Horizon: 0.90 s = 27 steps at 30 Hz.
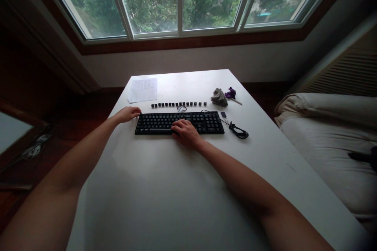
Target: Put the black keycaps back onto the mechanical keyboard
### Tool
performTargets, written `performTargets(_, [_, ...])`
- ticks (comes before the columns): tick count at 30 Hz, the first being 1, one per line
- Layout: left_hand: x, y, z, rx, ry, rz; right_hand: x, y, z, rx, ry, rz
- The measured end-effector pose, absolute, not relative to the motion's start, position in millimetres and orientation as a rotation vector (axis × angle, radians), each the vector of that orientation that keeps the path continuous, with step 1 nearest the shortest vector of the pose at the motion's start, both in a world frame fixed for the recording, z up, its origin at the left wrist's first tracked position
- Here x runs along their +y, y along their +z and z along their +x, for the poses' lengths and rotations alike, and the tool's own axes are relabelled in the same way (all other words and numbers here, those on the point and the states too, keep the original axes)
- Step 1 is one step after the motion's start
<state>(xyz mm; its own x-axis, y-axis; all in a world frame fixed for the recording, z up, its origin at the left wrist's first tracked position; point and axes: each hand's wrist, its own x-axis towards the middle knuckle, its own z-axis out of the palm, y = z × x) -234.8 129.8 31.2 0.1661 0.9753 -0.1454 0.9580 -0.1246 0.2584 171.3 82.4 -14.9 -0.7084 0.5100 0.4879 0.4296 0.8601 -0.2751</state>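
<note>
A black full-size keyboard point(159, 122) lies flat on the white table, its front edge toward me. My left hand point(129, 114) is at the keyboard's far left corner, fingers drawn together; whatever is between the fingertips is too small to make out. My right hand point(185, 131) lies over the lower middle of the keyboard, right of the space bar, with its fingers stretched out on the keys. Just beyond the keyboard runs a row of several loose black keycaps point(170, 104). A small round, shiny object point(182, 108) sits between that row and the keyboard.
At the table's point(165, 188) far left lies a printed paper sheet point(143, 90). Far right are a crumpled grey cloth point(219, 97) and a purple item point(231, 93) with a stick. A coiled black cable point(240, 131) lies right of the keyboard. A light-coloured sofa point(324, 141) stands right.
</note>
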Motion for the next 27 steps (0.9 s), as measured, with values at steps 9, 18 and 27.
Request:
performTargets(9, [133, 42, -226, 1.930, -0.116, 2.299, 82, -13, 170, -2.461, 0.197, -0.682])
performTargets(18, [154, 52, -226, 1.827, -0.223, 2.193, 81, -12, 170, -2.473, 0.197, -0.686])
performTargets(27, [146, 54, -219, 1.867, -0.301, 2.423, 83, -14, 171, -2.464, 0.210, -0.688])
